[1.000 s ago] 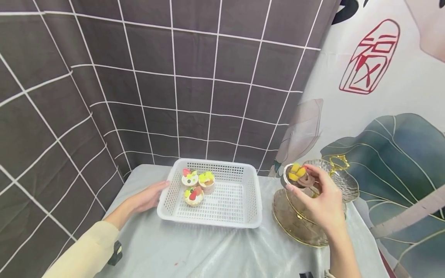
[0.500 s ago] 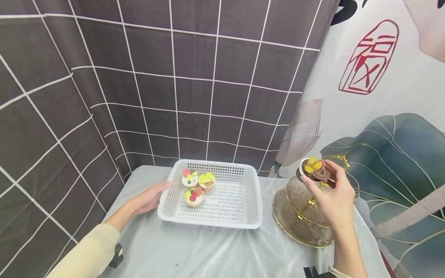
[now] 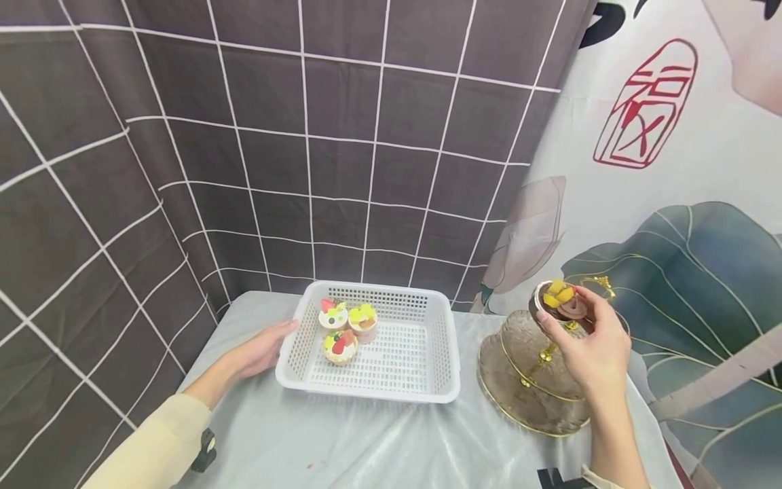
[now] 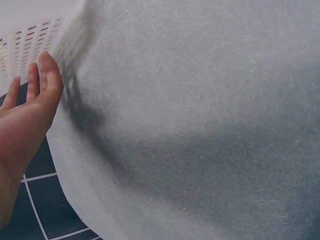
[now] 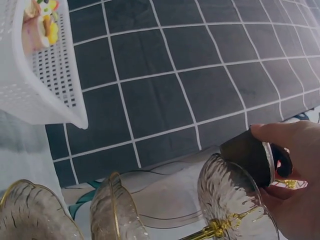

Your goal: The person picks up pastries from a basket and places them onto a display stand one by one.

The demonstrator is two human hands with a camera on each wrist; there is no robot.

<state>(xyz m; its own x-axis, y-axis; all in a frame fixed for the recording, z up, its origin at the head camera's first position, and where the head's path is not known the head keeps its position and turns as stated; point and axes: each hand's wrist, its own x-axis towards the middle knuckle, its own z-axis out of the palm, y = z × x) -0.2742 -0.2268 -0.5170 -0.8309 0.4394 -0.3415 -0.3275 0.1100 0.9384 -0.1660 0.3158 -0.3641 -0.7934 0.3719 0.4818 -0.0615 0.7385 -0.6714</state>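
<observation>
Cream-coloured, my left sleeve [image 3: 153,441] is nearest, above a pale tablecloth [image 3: 342,448]. My left hand [image 3: 264,348] has its fingers loosely extended, fingertips at the left rim of a white plastic basket [image 3: 366,394]. Inside its left half, three fruit-topped cakes [image 3: 341,345] sit close together. My right hand [image 3: 595,346] pinches a dark cupcake [image 3: 557,300] with yellow fruit and a brown swirl, at the top tier of a glass stand [image 3: 519,397] with gold trim; whether cup and glass touch, I cannot tell. Behind everything hang a dark gridded cloth [image 3: 342,170] and a white printed cloth [image 3: 715,163]
</observation>
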